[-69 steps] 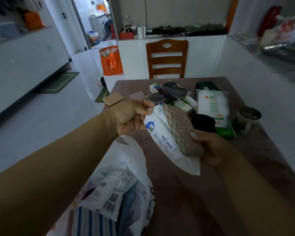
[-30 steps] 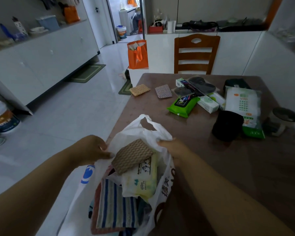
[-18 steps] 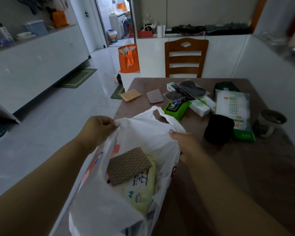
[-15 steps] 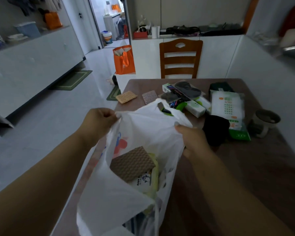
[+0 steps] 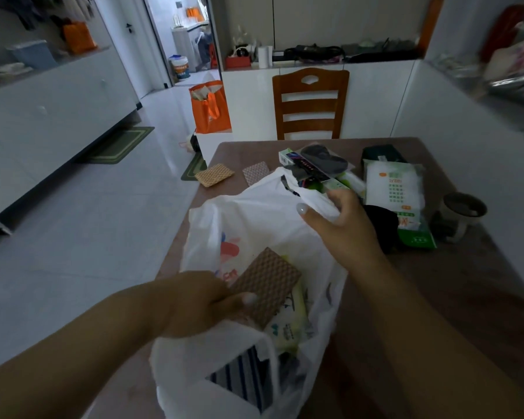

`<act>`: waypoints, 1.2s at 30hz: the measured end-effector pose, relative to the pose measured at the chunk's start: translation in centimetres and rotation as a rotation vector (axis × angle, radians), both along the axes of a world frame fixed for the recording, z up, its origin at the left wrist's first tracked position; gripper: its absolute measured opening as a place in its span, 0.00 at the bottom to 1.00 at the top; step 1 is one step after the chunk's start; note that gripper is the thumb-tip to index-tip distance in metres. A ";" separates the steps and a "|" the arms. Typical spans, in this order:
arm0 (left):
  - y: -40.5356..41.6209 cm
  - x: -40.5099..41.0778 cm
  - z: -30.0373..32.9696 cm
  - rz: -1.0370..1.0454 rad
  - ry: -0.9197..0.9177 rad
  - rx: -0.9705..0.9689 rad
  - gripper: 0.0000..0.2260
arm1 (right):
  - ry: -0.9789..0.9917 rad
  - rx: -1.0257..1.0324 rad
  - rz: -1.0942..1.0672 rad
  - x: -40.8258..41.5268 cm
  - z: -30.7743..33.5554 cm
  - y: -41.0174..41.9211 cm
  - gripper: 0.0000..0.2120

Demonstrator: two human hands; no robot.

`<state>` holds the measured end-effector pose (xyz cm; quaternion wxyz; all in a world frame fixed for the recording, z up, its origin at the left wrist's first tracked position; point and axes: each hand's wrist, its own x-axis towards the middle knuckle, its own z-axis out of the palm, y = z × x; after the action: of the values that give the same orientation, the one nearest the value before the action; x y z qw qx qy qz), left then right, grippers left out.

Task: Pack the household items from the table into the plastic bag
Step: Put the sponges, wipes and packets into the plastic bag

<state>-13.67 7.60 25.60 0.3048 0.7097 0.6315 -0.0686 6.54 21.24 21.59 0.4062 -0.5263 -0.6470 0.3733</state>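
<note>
Inside the plastic bag [image 5: 254,219], gripped by right hand [image 5: 342,225], left hand [image 5: 200,303] pinches a brown pad [image 5: 266,282] atop wipes [image 5: 288,325].

The left hand [image 5: 194,303] has dropped to the brown pad [image 5: 266,285] inside the bag [image 5: 254,216].

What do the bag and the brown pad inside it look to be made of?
Plastic bag: thin white plastic film, slightly glossy; it crumples and lets light through. Brown pad: probably woven scouring fabric over sponge, matte, with a waffle-like raised weave; the core is not visible.
</note>
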 end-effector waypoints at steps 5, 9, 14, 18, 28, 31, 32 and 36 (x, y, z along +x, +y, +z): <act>-2.3 -3.0 -2.6 0.181 -0.020 -0.049 0.19 | -0.349 0.712 0.016 -0.5 -1.6 -1.5 0.28; -2.8 -2.6 -4.5 0.095 0.221 0.124 0.42 | -0.644 0.501 0.365 -2.4 -5.0 -0.7 0.23; -3.2 -3.6 -6.6 0.225 0.260 0.020 0.53 | -0.847 0.230 0.513 -3.8 -7.4 0.3 0.27; -2.5 -3.5 -5.4 0.166 0.244 0.122 0.43 | -0.715 0.388 0.425 -3.8 -5.5 -0.3 0.27; 4.0 2.1 5.9 -0.029 -0.287 0.386 0.23 | -0.078 0.440 0.489 -2.6 1.0 0.1 0.15; 8.6 2.3 8.5 0.116 -0.378 0.377 0.21 | 0.093 0.268 0.410 -1.9 2.7 2.2 0.13; 10.6 2.1 9.0 0.163 -0.401 0.385 0.20 | 0.116 0.217 0.371 -1.8 3.1 3.3 0.13; 19.6 0.7 9.4 0.448 -0.484 0.379 0.19 | -0.017 0.061 0.183 -1.8 3.1 9.7 0.15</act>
<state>-12.98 27.16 35.05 0.3158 0.5935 0.6822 0.2875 4.69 30.94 24.66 0.3807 -0.4556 -0.7069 0.3844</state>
